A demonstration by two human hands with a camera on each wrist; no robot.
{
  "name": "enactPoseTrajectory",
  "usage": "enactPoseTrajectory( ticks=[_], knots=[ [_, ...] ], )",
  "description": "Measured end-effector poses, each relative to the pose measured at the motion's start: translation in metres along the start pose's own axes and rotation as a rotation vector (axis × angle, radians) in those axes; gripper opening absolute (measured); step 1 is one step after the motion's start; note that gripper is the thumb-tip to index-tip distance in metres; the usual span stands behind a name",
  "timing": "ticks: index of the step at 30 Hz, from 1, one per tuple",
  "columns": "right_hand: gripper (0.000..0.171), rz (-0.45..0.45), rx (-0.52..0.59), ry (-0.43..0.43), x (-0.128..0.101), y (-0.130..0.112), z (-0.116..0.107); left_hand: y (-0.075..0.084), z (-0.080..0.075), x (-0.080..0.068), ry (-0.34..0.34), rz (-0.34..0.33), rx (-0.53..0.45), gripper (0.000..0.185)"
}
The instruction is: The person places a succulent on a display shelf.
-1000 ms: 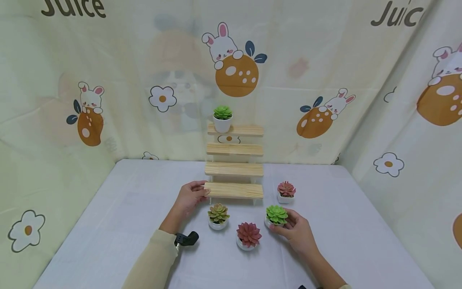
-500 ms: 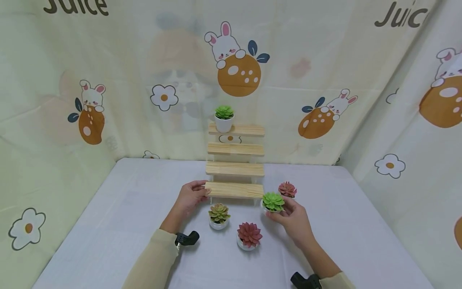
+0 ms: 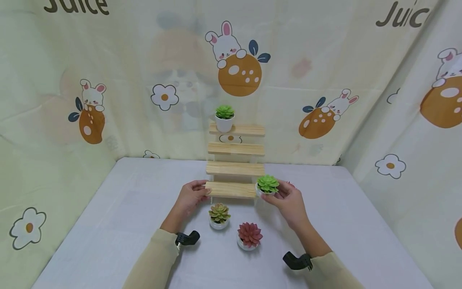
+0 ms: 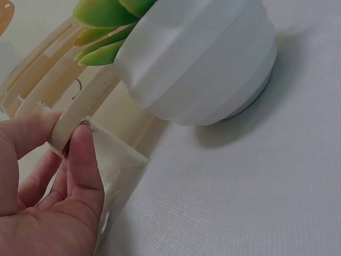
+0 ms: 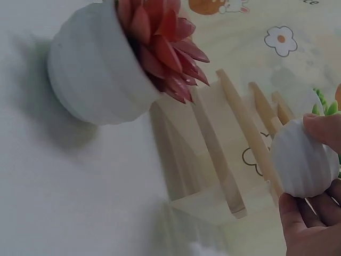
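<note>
The right hand [image 3: 288, 200] grips the green succulent pot [image 3: 267, 185], held off the desk [image 3: 108, 224] at the right end of the lowest wooden step [image 3: 231, 189] of the stepped shelf [image 3: 236, 148]. The left hand [image 3: 190, 196] pinches that step's left end between thumb and fingers.

"Juice" in dark brown letters on the backdrop cloth [image 3: 144, 60], top left, upper parts of the letters cut off by the frame edge. Again at top right on the same cloth, cut to "Juic" by a fold. Nothing readable on pots, shelf or counter, nor in either wrist view.
</note>
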State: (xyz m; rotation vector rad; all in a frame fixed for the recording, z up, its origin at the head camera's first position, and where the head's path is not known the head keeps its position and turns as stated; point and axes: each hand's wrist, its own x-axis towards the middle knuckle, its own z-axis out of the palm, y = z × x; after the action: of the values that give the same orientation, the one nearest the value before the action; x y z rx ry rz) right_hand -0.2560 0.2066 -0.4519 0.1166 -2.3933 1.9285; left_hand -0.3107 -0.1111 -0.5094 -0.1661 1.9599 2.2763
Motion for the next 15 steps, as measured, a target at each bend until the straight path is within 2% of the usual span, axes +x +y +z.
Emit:
enactPoseTrajectory(
  ticks=[8, 15],
  knots=[
    [0.070, -0.003, 0.052, 0.020, 0.019, -0.009, 0.008, 0.000, -0.002, -0.001, -0.005, 0.006, -0.003, 0.044],
    [0.067, -0.046, 0.002, 0.026, 0.038, -0.022, 0.012, 0.001, 0.000, -0.001, -0.006, 0.001, 0.009, 0.044]
  ],
)
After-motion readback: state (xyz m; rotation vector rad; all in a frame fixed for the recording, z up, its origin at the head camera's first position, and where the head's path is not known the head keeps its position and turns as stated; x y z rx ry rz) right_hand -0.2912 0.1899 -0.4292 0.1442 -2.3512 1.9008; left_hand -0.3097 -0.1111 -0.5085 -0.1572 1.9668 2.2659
